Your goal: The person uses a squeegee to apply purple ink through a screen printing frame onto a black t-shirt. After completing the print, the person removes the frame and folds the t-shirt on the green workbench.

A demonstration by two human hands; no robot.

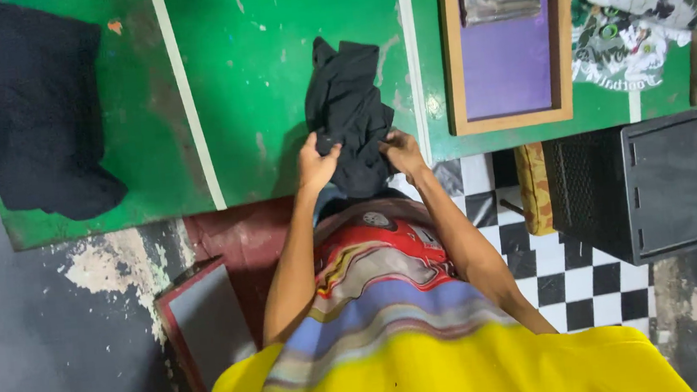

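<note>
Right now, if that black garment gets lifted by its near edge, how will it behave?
Probably floppy: the black garment lies crumpled in folds. Likely light, since both hands just pinch its edge. It should drag on the green table, not roll.

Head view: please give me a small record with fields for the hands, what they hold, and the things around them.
left hand: grips near edge of black cloth
right hand: grips same cloth
cloth state: crumpled, lying on green table, near end over the edge
table left: black pile
table right: wooden frame with purple panel; printed cloths
floor: black crate, checkered tiles
</note>
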